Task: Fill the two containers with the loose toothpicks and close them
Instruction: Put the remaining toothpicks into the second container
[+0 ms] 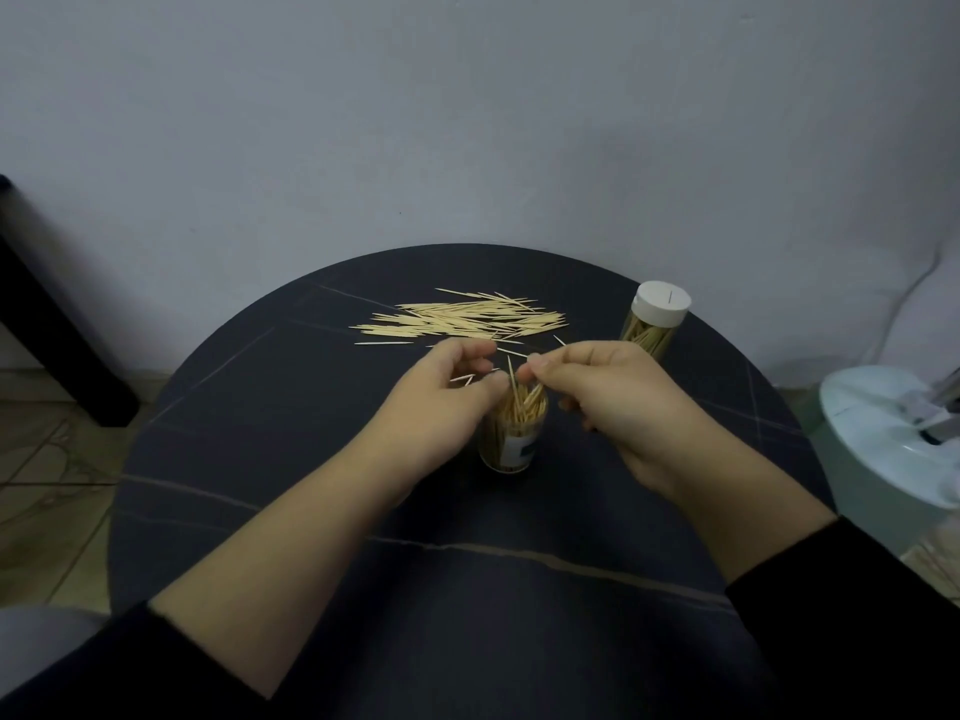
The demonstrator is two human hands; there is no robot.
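On the round dark desk [311, 459] we see a clear cylindrical plastic container [511, 444], lidless and upright at the centre, while the pale wooden toothpicks [462, 319] lie in a loose heap just behind it. Our left hand [447, 392] and right hand [613, 397] meet over its mouth: the left grip is curled round a few of the toothpicks, and the right grip pinches several more. A second clear container [644, 332], capped with a white lid [662, 304], stands apart at the far right.
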